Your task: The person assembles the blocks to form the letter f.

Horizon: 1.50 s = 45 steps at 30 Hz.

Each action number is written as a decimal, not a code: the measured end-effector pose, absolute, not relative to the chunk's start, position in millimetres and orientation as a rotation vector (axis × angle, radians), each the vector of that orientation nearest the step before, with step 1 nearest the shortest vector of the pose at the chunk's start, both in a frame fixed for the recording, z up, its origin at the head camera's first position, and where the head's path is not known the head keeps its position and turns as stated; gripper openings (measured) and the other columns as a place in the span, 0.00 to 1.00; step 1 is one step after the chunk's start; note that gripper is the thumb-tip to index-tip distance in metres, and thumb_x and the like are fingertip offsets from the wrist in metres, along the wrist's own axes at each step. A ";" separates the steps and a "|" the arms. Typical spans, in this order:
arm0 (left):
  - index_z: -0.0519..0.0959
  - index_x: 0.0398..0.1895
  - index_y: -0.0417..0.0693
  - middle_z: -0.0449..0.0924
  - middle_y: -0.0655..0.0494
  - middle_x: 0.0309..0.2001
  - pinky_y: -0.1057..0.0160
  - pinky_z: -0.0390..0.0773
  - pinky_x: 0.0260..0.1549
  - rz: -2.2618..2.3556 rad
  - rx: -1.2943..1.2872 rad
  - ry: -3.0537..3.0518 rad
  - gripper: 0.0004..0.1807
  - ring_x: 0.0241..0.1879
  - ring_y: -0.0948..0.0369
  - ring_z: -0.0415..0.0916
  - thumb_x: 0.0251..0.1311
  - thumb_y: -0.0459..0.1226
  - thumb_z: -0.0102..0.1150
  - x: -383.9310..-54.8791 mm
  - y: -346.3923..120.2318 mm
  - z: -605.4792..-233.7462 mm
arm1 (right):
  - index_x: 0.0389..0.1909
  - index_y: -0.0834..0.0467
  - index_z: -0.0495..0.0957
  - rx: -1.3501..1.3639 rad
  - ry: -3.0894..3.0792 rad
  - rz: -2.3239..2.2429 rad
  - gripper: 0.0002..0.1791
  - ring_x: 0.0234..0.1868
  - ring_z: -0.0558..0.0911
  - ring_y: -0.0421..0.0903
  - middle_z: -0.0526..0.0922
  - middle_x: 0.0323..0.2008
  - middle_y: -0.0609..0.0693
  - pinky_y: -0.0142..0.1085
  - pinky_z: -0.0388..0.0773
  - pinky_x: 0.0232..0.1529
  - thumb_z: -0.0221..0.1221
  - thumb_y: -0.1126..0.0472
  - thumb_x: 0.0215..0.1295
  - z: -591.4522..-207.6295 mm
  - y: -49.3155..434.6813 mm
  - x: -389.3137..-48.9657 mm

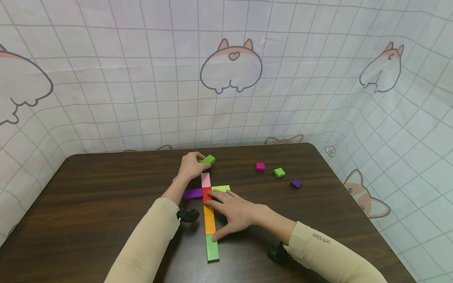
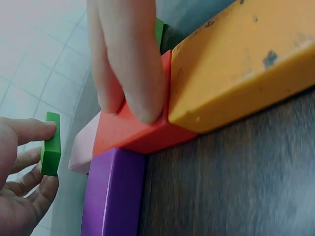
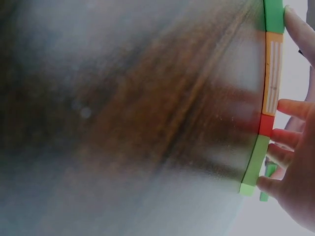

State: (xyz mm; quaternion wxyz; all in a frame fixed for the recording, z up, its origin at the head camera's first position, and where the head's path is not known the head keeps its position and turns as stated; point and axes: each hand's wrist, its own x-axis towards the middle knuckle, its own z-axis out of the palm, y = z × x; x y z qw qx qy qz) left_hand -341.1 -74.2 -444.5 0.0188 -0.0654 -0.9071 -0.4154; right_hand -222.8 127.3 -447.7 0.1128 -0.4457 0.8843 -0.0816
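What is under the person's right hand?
Under the right hand, its fingers partly cover the red block and light green block; its thumb tip reaches the near green block. Whatever lies directly beneath the palm is hidden.

We see a dark brown, wood-grained table (image 1: 88,204) with rounded far corners. On it we find a straight row, end to end: a pale pink rectangular block (image 1: 205,179) farthest from us, then a glossy red block (image 1: 206,194), a scuffed orange oblong block (image 1: 209,221) and a mid-green oblong block (image 1: 212,252) nearest. A shiny purple oblong block (image 1: 192,193) touches the red one's left side, a yellow-green oblong block (image 1: 221,188) its right. Well apart, to our right, lie small magenta (image 1: 260,167), bright green (image 1: 279,173) and dark purple blocks (image 1: 295,183).
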 end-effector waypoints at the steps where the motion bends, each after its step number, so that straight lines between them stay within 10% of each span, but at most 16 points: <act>1: 0.82 0.56 0.35 0.81 0.41 0.45 0.55 0.82 0.40 -1.288 -0.198 -2.817 0.22 0.41 0.49 0.80 0.63 0.39 0.70 -341.6 -73.6 -443.9 | 0.80 0.51 0.58 -1.306 2.595 -0.240 0.56 0.80 0.48 0.48 0.50 0.81 0.54 0.61 0.47 0.74 0.61 0.24 0.58 -448.1 126.8 -223.9; 45: 0.82 0.55 0.36 0.82 0.41 0.48 0.52 0.80 0.47 -1.240 -0.146 -2.870 0.23 0.46 0.48 0.79 0.61 0.40 0.73 -352.4 -59.8 -456.5 | 0.80 0.51 0.58 -1.304 2.639 -0.215 0.56 0.80 0.48 0.48 0.51 0.80 0.54 0.62 0.48 0.74 0.60 0.23 0.58 -453.9 118.0 -228.1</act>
